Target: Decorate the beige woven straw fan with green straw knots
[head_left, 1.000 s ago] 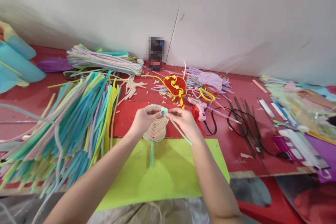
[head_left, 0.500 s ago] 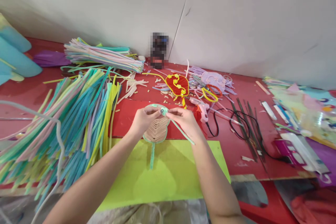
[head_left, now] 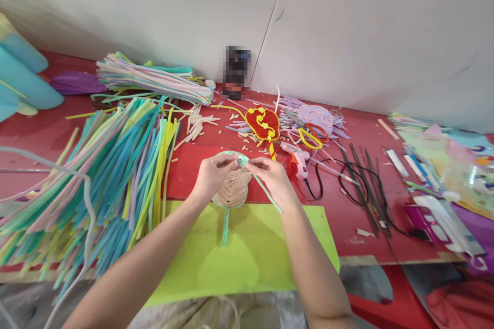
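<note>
Between my fingertips is a small coil of mint-green pipe cleaner (head_left: 243, 161), its loose tail running down along my right wrist. My left hand (head_left: 216, 175) pinches the coil from the left. From the other side my right hand (head_left: 270, 177) grips it, fingers closed. Just below and behind them lies a fan-shaped piece (head_left: 230, 189) with a beige ribbed face, a mint-green edge and a mint-green handle. Its upper part is partly hidden by my hands. The handle rests over a yellow-green sheet (head_left: 227, 272).
Bundled coloured pipe cleaners (head_left: 111, 180) spread at the left. Behind my hands are a red-and-yellow fan (head_left: 263, 124), scissors (head_left: 309, 136) and a pink glue gun (head_left: 296, 158) with a black cord. Dark thin sticks (head_left: 366, 190) and a power strip (head_left: 443, 218) lie right.
The view has shifted slightly. Both hands keep their pinch on the coil, which looks slightly turned; otherwise little differs.
</note>
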`<act>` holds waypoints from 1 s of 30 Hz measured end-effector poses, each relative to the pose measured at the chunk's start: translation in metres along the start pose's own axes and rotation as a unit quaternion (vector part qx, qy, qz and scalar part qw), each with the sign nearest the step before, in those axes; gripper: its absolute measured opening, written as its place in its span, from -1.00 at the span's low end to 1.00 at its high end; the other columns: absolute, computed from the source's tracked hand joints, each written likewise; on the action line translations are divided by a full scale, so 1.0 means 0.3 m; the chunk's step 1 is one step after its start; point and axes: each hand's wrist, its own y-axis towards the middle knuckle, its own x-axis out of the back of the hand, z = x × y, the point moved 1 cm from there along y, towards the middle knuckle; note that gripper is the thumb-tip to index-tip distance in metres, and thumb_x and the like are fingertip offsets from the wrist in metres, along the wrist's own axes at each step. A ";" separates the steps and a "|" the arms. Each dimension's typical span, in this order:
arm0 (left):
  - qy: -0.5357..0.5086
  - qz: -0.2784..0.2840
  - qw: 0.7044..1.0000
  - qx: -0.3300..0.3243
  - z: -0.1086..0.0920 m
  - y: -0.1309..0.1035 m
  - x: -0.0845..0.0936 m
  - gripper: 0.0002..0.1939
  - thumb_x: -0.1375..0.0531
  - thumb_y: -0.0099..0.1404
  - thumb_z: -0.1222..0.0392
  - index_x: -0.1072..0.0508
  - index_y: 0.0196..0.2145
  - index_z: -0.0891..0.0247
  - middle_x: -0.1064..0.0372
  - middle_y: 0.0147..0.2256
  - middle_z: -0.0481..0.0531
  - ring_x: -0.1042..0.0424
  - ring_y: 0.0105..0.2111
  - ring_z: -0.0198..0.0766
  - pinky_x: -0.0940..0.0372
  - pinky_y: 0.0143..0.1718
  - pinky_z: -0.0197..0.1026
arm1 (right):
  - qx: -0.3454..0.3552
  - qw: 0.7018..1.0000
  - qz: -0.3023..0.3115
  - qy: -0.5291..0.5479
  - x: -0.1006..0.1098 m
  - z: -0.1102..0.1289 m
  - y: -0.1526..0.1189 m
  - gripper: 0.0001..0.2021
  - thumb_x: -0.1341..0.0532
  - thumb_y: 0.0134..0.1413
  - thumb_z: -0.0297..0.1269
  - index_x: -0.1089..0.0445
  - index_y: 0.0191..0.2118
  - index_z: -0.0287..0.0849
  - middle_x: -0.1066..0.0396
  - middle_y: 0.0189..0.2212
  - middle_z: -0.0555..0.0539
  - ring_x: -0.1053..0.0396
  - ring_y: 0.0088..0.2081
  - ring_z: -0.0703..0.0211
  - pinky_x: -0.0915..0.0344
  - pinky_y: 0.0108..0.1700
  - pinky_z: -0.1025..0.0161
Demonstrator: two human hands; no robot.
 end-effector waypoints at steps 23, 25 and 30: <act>-0.056 -0.021 0.998 0.000 0.022 0.003 0.022 -0.74 -0.34 -0.02 0.08 -0.55 -0.37 0.29 -0.52 -0.40 0.05 -0.49 -0.37 -0.25 -0.36 -0.21 -0.19 | 0.064 0.997 -0.033 0.007 0.112 -0.018 -0.025 -0.64 -0.22 0.00 -0.03 -0.46 -0.13 -0.13 -0.50 -0.20 -0.11 -0.43 -0.12 0.06 -0.32 -0.03 0.12; -0.055 -0.045 0.997 -0.018 0.008 -0.005 0.024 -0.72 -0.33 -0.01 0.08 -0.54 -0.35 0.29 -0.52 -0.38 0.06 -0.49 -0.35 -0.23 -0.37 -0.21 -0.18 | 0.088 0.988 -0.127 -0.003 0.152 -0.017 -0.054 -0.63 -0.25 -0.04 -0.02 -0.46 -0.17 -0.15 -0.49 -0.18 -0.13 -0.42 -0.10 0.03 -0.32 -0.02 0.10; 0.008 -0.136 0.983 -0.123 -0.041 -0.046 0.021 -0.80 -0.30 0.04 0.13 -0.54 -0.35 0.25 -0.52 -0.34 0.02 -0.48 -0.32 -0.27 -0.37 -0.17 -0.21 | 0.147 0.947 -0.280 -0.061 0.133 0.012 -0.190 -0.68 -0.22 0.00 -0.04 -0.46 -0.21 -0.14 -0.48 -0.21 -0.14 -0.42 -0.16 0.04 -0.32 -0.04 0.10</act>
